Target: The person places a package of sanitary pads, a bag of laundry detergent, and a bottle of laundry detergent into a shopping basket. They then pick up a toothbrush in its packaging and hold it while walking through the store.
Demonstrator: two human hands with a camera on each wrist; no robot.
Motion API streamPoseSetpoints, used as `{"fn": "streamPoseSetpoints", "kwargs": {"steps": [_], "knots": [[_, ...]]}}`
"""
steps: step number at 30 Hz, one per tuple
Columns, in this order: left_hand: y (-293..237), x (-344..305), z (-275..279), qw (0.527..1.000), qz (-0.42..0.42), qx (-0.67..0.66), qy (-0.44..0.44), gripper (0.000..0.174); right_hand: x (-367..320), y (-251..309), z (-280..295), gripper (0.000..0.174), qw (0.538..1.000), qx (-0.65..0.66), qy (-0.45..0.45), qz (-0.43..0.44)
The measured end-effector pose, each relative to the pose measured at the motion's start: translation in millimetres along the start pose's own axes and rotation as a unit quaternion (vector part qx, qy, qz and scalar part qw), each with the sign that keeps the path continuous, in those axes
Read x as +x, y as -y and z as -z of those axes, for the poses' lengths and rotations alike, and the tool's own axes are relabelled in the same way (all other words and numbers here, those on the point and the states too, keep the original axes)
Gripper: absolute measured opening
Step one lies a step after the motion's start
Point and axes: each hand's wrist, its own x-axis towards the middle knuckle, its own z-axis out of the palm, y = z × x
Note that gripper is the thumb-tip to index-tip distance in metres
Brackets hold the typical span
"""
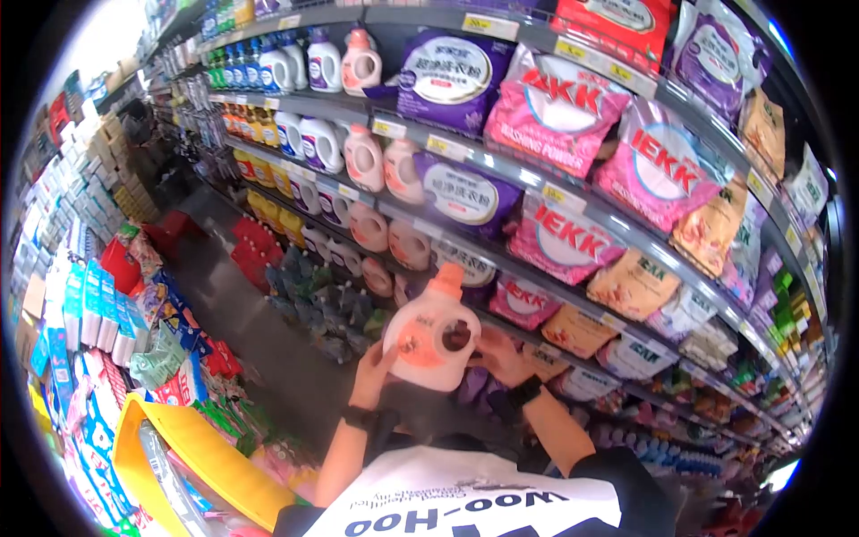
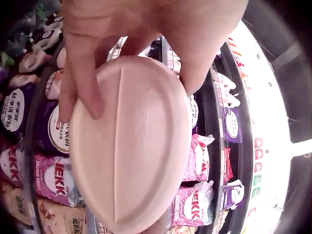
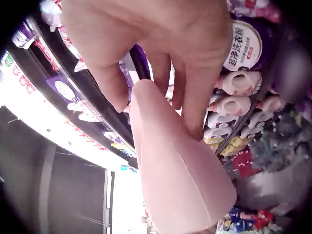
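Perhaps for reading, a peach detergent bottle [image 1: 429, 356] shows its label [image 1: 415, 342]. Left hand [image 1: 376, 369] and right hand [image 1: 503, 356] fingers grip its sides.

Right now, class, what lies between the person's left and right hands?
The orange-capped pink detergent bottle lies between them: the left hand and right hand hold its opposite sides, as the head view shows.

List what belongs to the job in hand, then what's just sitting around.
In the job:
- held bottle
- left hand, gripping it
- right hand, gripping it

Just around:
- shelved pink bottles
- purple bags
- pink IEKK bags
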Motion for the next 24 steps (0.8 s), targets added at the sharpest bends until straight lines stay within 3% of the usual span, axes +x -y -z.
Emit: {"fn": "streamPoseSetpoints", "kwargs": {"steps": [2, 6, 11, 14, 16, 18, 19, 20, 21, 22, 23, 24], "knots": [[2.6, 3.9, 4.4, 1.0, -0.021, -0.017, -0.014, 0.038, 8.0, -5.0, -2.6, 0.046, 1.0, 0.014, -0.003, -0.007], [5.4, 26.1, 17.4, 0.996, -0.06, -0.065, -0.03, 0.038, 43.3, -13.4, -8.8, 0.044, 0.998, 0.013, 0.035, 0.06], [-24.7, 70.9, 37.1, 0.977, -0.153, -0.14, -0.041, 0.038, 100.8, 17.9, -52.1, 0.054, 0.98, -0.095, 0.075, 0.158], [-72.1, 107.5, 58.9, 0.974, -0.19, -0.119, -0.03, 0.046, 160.8, 30.4, -78.1, 0.069, 0.958, -0.129, 0.111, 0.229], [-105.3, 148.4, 83.8, 0.977, -0.193, -0.088, -0.008, 0.05, 201.2, 48.7, -99.5, 0.078, 0.895, -0.315, 0.072, 0.307], [-149.3, 189.0, 106.0, 0.973, -0.223, -0.05, 0.042, 0.051, 241.2, 74.3, -128.9, 0.082, 0.89, -0.332, 0.03, 0.313], [-175.0, 206.6, 113.7, 0.975, -0.215, -0.04, 0.044, 0.051, 266.1, 83.9, -140.0, 0.081, 0.838, -0.39, 0.0, 0.381], [-204.5, 228.2, 119.7, 0.976, -0.212, -0.03, 0.047, 0.051, 293.0, 98.9, -153.7, 0.081, 0.832, -0.391, -0.01, 0.393], [-226.3, 256.3, 130.7, 0.974, -0.225, -0.003, 0.042, 0.052, 316.3, 110.4, -165.6, 0.079, 0.856, -0.365, -0.011, 0.365], [-256.8, 278.7, 143.3, 0.981, -0.164, 0.105, 0.013, 0.055, 338.3, 121.4, -174.8, 0.077, 0.88, -0.338, -0.016, 0.335], [-282.2, 303.6, 149.9, 0.979, -0.181, 0.097, 0.014, 0.057, 365.5, 134.2, -180.9, 0.071, 0.849, -0.387, -0.052, 0.357], [-305.2, 329.5, 152.9, 0.976, -0.2, 0.089, 0.018, 0.059, 381.2, 150.6, -197.0, 0.065, 0.866, -0.349, -0.047, 0.355]]}}
